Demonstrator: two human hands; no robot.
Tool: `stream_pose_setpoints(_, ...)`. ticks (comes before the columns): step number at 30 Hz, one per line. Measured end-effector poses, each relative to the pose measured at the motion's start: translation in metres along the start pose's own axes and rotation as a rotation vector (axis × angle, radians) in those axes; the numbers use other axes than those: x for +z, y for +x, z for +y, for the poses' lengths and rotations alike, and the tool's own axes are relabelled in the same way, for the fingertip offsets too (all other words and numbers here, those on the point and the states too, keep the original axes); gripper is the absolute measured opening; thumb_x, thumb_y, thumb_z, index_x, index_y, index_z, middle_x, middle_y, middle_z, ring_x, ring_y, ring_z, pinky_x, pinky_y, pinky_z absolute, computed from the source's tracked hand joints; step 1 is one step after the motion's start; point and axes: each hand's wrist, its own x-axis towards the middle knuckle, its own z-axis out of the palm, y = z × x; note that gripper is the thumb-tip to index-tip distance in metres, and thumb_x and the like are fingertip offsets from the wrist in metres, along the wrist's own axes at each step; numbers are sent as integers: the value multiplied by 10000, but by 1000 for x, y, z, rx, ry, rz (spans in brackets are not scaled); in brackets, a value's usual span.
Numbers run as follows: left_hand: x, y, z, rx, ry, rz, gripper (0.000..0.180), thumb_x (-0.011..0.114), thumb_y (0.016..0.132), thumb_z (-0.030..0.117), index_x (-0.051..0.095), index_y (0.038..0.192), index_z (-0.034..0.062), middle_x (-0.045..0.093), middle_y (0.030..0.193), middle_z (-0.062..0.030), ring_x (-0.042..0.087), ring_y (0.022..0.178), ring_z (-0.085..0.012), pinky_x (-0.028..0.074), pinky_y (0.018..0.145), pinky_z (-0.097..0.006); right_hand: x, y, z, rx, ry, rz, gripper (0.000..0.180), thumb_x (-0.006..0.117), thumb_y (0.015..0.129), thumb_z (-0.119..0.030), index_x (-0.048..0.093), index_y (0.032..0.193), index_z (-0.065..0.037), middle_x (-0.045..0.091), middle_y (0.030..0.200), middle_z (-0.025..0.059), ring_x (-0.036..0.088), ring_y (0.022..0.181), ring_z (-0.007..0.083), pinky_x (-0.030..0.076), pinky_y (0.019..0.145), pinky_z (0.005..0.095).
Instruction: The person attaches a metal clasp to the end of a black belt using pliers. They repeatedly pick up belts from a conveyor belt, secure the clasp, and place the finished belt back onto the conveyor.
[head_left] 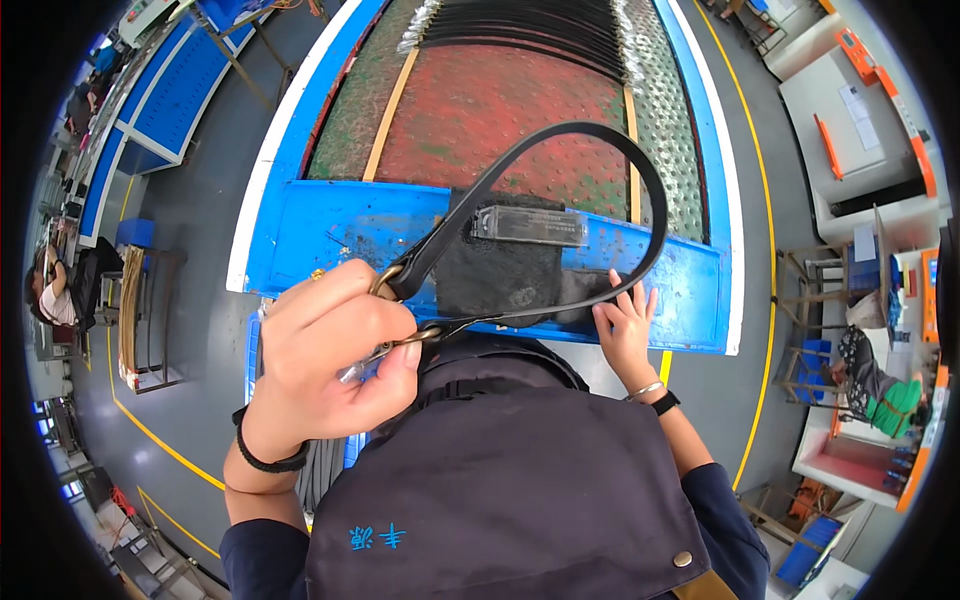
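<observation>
Black strap: here it is, the black strap (468, 208) looped up over the near end of the blue bench (345, 215), both ends at the left hand (330, 345)
Left hand: clamped on the strap's brass-coloured rings (383, 283), fingers curled in
Right hand: the right hand (628, 325) has its fingers spread apart at the bench edge, by the loop's lower run; whether they touch it, I cannot tell
Slip risk: smooth metal in a small pinch, so a loosened thumb could spring one end free
Knock risk: a clear box (530, 226) sits below the loop; a low sweep could shove it
Scuff risk: flaking, smudged patches could mark that finish
Textures: strap flat, leather-like, faintly glossy; mat (495, 280) dull black; box see-through, oblong; red-and-green board (490, 110) bumpy and worn
</observation>
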Motion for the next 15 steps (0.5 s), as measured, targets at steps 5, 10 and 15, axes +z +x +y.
stream_pose_setpoints(5, -1, -8, -9, -225, -296, 31, 75, 576, 731, 32, 508, 763, 32, 465, 616, -24, 418, 520, -119, 328, 467, -267, 6, -3, 6, -43, -39, 7, 198, 606, 806, -194, 670, 946, -69, 395, 1375, 98, 240, 1327, 358, 101, 1045, 592)
stream_pose_setpoints(10, 3, -6, -19, -746, -917, 76, 104, 474, 884, 145, 469, 813, 69, 469, 625, 9, 349, 490, -36, 282, 438, -190, -63, 37, -23, -108, 103, 192, 194, 587, 814, -165, 666, 969, -79, 444, 1320, 120, 283, 1294, 365, 97, 1057, 562)
stream_pose_setpoints(15, 12, 2, -23, -924, -1279, -47, 160, 468, 914, 202, 476, 816, 76, 463, 615, -11, 323, 449, -45, 258, 411, -189, -150, 72, -100, -415, 24, 328, 424, 744, 655, -291, 640, 1043, -155, 399, 1348, 113, 245, 1309, 355, 107, 1055, 551)
